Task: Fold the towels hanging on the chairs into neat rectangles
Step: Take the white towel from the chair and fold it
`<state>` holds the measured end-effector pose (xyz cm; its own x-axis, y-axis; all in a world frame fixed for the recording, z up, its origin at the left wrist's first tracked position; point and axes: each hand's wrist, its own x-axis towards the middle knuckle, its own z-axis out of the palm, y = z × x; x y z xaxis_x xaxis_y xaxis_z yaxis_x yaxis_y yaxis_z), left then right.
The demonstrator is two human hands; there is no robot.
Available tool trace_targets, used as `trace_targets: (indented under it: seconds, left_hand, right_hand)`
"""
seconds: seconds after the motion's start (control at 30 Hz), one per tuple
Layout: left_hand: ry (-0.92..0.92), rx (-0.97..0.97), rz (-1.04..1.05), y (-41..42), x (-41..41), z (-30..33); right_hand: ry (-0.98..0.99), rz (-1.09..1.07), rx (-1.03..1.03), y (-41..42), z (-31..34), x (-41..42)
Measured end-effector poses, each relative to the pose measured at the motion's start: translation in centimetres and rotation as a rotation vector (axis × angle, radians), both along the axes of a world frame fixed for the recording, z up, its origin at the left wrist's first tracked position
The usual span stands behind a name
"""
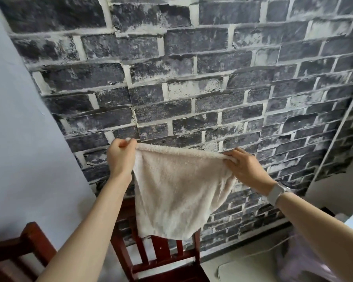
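1. The left hand is pinching the towel at its top left corner.
2. The right hand is gripping the top right corner.
3. The towel is hanging between both hands, above a chair, before a brick wall.

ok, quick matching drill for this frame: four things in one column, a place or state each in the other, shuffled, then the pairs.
Things:
1. fluffy cream terry towel
2. dark red wooden slatted chair
3. white wristband
4. left hand

States or places:
A. on the right wrist
B. pinching a top corner of the towel
C. held up in the air, hanging down
D. standing below the towel, by the brick-pattern wall

Pairs: 1-C, 2-D, 3-A, 4-B
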<state>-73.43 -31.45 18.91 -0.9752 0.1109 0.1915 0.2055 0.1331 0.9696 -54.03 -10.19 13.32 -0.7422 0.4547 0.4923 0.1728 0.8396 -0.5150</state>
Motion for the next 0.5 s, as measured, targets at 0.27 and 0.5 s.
trace_targets:
  seconds: [0.27, 0.5]
  left_hand:
    - [-0.04, 0.041, -0.039, -2.8, -0.9, -1.9]
    - [-0.176, 0.066, -0.226, -4.8, -0.8, -5.2]
  right_hand:
    - [-0.033, -0.096, 0.064, 0.3, -2.2, -0.5]
    - [0.168, -0.259, -0.91, -0.1, -4.8, -1.1]
